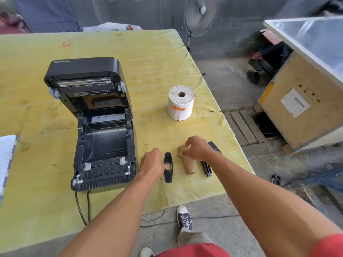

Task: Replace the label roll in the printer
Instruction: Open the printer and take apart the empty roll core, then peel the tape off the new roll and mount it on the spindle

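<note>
The black label printer [100,130] stands open at the table's left, lid up, roll bay bare. A new white label roll [181,105] with an orange sticker stands upright to its right. Near the front edge lie a flat black guide plate [168,173], an empty cardboard core [188,165] and a black spindle [206,167], partly hidden by my right wrist. My left hand [151,162] is knuckles up with its thumb on the plate's middle hole; the plate lies flat. My right hand [196,148] pinches the far end of the core, which rests on the table.
The yellow-covered table [152,67] ends just right of the spindle. A lined notepad [6,160] sits at the left edge. The printer's cables [81,208] hang over the front edge. A wooden crate [300,101], a fan [201,13] and a floor opening [263,125] lie to the right.
</note>
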{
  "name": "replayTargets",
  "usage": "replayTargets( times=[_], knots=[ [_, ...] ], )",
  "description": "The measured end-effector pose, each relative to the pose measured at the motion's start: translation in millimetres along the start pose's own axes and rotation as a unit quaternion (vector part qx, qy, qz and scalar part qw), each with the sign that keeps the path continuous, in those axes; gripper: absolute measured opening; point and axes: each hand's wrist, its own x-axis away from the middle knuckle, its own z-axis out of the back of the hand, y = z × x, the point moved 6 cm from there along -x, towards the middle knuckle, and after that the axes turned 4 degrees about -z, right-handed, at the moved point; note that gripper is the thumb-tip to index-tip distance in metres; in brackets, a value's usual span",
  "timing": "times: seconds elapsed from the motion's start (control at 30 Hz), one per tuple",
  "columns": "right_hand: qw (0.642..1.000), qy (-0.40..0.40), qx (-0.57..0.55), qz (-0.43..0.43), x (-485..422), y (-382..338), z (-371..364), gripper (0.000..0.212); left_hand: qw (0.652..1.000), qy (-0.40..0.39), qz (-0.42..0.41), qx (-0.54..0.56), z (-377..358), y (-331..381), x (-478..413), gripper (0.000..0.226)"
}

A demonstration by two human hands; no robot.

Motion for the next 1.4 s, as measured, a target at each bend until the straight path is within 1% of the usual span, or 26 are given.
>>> replayTargets(
  times=[0.13, 0.23, 0.37, 0.53, 0.73, 0.83, 0.93, 1.07, 1.13, 1.23, 1.33, 1.4],
  knots=[
    [1.0, 0.022, 0.002, 0.0, 8, -1, 8, 0.051, 0.999, 0.026, -0.034, -0.01, 17, -1, 5, 0.027],
    [0.999, 0.042, 0.008, 0.003, 16, -2, 17, 0.049, 0.998, 0.047, -0.052, -0.001, 31, -5, 9, 0.023],
    [0.997, 0.071, -0.003, 0.001, 28, -3, 28, 0.049, 0.995, 0.067, -0.074, 0.012, 45, -9, 12, 0.024],
    [0.994, 0.107, -0.009, 0.009, 41, -6, 43, 0.038, 0.992, 0.083, -0.099, 0.016, 61, -3, 12, 0.025],
    [0.986, 0.156, 0.007, 0.052, 28, -24, 78, 0.033, 0.992, 0.083, -0.094, 0.036, 70, 14, -6, 0.025],
    [0.982, 0.173, 0.026, 0.077, 1, -39, 101, 0.038, 0.993, 0.08, -0.072, 0.05, 70, 21, -26, 0.025],
    [0.979, 0.157, 0.081, 0.106, -38, -58, 126, 0.055, 0.993, 0.083, -0.026, 0.079, 68, 32, -59, 0.024],
    [0.965, 0.126, 0.183, 0.141, -54, -76, 128, 0.073, 0.994, 0.051, 0.019, 0.096, 52, 29, -79, 0.026],
    [0.952, 0.097, 0.245, 0.154, -77, -76, 130, 0.077, 0.99, 0.046, 0.044, 0.129, 40, 39, -93, 0.027],
    [0.936, 0.057, 0.293, 0.187, -101, -82, 129, 0.074, 0.98, 0.036, 0.073, 0.182, 24, 51, -107, 0.025],
    [0.926, 0.019, 0.305, 0.222, -116, -86, 127, 0.073, 0.977, 0.01, 0.095, 0.191, 9, 57, -116, 0.024],
    [0.93, 0.0, 0.288, 0.227, -124, -86, 129, 0.079, 0.974, -0.005, 0.113, 0.196, 2, 58, -121, 0.025]
  ],
)
